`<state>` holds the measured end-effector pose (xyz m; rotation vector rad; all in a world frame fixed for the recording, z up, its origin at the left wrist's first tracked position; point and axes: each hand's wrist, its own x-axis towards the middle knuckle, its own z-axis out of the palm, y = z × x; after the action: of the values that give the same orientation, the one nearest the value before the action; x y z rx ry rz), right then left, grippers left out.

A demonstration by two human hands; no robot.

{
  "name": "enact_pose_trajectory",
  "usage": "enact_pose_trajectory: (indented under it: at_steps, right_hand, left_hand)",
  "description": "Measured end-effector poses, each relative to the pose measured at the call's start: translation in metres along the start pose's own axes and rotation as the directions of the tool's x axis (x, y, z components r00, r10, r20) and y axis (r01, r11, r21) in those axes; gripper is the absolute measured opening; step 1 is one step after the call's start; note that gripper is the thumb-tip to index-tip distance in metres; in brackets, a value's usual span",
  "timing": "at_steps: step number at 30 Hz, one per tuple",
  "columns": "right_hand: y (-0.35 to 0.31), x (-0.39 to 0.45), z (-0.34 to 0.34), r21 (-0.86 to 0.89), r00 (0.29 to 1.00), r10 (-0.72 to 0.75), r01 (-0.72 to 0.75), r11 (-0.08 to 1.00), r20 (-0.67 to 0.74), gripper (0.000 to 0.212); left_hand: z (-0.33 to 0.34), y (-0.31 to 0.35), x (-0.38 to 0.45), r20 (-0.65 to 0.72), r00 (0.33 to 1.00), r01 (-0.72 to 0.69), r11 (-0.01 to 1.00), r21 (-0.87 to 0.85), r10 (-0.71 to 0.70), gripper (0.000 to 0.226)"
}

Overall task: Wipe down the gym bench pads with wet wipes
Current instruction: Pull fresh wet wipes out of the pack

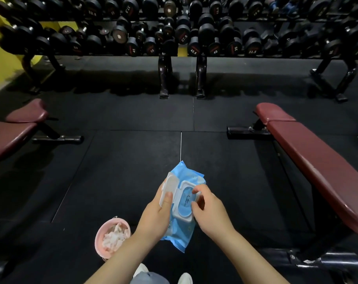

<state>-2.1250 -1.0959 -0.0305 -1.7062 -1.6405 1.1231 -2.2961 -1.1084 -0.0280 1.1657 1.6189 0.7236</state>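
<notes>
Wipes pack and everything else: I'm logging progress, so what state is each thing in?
Wipes pack: lid flipped open.
Left hand: gripping pack and lid.
Right hand: pinching at the opening.
Pink bin: holds crumpled wipes.
Right bench: flat, untouched.
Left bench: untouched.

The left hand (156, 214) is holding a blue wet-wipe pack (181, 203) from below, its thumb pressing on the white flip lid (168, 188), which is standing open. The right hand (209, 210) is pinching at the pack's opening with thumb and forefinger. Below and left of the pack, a pink bin (112, 236) is sitting on the black rubber floor (122, 160), holding crumpled white wipes (114, 236). A maroon bench pad (317, 160) is running along the right, another maroon bench (12, 130) is lying at the left, and a dumbbell rack (174, 37) is spanning the far side.
</notes>
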Motion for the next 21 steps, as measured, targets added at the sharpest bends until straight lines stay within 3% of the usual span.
enact_pose_trajectory:
  at_steps: [4,9,11,14,17,21]
  right_hand:
    - [0.006,-0.003,0.005,-0.191,0.987,-0.122,0.101,0.976,-0.102,0.017]
    - [0.012,-0.01,0.006,-0.199,0.939,-0.276,0.236,0.951,-0.206,0.009]
    - [0.014,-0.014,0.004,-0.208,0.906,-0.388,0.352,0.912,-0.169,0.002]
    - [0.021,-0.02,0.004,-0.289,0.862,-0.507,0.488,0.824,0.01,0.004]
    - [0.023,-0.021,0.009,-0.289,0.888,-0.458,0.45,0.845,0.041,0.009]
    - [0.011,-0.014,0.011,-0.052,0.975,-0.221,0.22,0.974,-0.035,0.009]
  left_hand:
    - [0.001,-0.001,-0.003,-0.011,0.999,-0.049,0.999,0.024,0.049,0.061]
    - [0.0,0.0,-0.004,-0.01,0.999,-0.032,0.999,0.035,0.032,0.056]
    - [0.0,-0.001,-0.003,-0.016,1.0,-0.018,1.0,0.006,0.018,0.049]
    - [0.001,-0.005,-0.001,-0.04,0.999,-0.024,0.998,-0.053,0.022,0.041]
    - [0.004,-0.006,-0.001,-0.044,0.997,-0.059,0.996,-0.071,0.056,0.048]
    - [0.006,-0.005,-0.001,-0.054,0.996,-0.078,0.994,-0.072,0.074,0.05]
